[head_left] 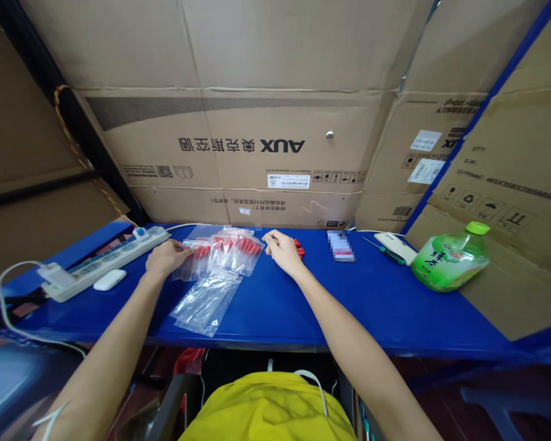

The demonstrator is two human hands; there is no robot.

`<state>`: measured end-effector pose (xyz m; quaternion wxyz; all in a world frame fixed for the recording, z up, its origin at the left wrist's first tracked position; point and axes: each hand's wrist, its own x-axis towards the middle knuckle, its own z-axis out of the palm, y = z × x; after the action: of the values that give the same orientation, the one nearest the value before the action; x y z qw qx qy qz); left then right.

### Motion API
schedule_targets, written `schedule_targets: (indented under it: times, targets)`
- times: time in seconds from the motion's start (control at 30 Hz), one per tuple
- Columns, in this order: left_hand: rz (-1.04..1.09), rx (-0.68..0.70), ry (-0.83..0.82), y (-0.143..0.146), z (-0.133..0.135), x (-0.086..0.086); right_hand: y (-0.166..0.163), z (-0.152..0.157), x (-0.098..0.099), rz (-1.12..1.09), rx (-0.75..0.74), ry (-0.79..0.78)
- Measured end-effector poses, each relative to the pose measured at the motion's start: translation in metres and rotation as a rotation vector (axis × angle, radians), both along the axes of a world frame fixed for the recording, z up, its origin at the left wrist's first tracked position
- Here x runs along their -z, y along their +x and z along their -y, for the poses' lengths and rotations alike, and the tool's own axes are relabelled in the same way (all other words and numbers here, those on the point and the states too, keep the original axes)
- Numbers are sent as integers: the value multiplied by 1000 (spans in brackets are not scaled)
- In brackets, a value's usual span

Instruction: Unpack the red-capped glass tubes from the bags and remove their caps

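Left hand (pixel 164 258) touching clear bags of red-tipped pieces (pixel 239 261) lying between both hands' fingers, right hand (pixel 282 250) holding fingers curled, can't tell if either's pinching, more red pieces (pixel 300 250) sitting just right of right fingers, flat clear bags (pixel 206 301) lying nearer the body.
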<state>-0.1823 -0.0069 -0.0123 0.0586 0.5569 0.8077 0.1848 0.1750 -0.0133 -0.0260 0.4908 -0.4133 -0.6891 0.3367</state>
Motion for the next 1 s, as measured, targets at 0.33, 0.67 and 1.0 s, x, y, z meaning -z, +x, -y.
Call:
schedule_targets:
  times: [0.33, 0.67, 1.0]
  targets:
    - [128, 200, 395, 39, 18, -48, 2, -3, 1, 1, 59, 8]
    - [233, 997, 357, 159, 13, -107, 3, -2, -15, -358, -94, -42]
    - [166, 818, 623, 215, -10, -65, 20, -18, -7, -376, 102, -41]
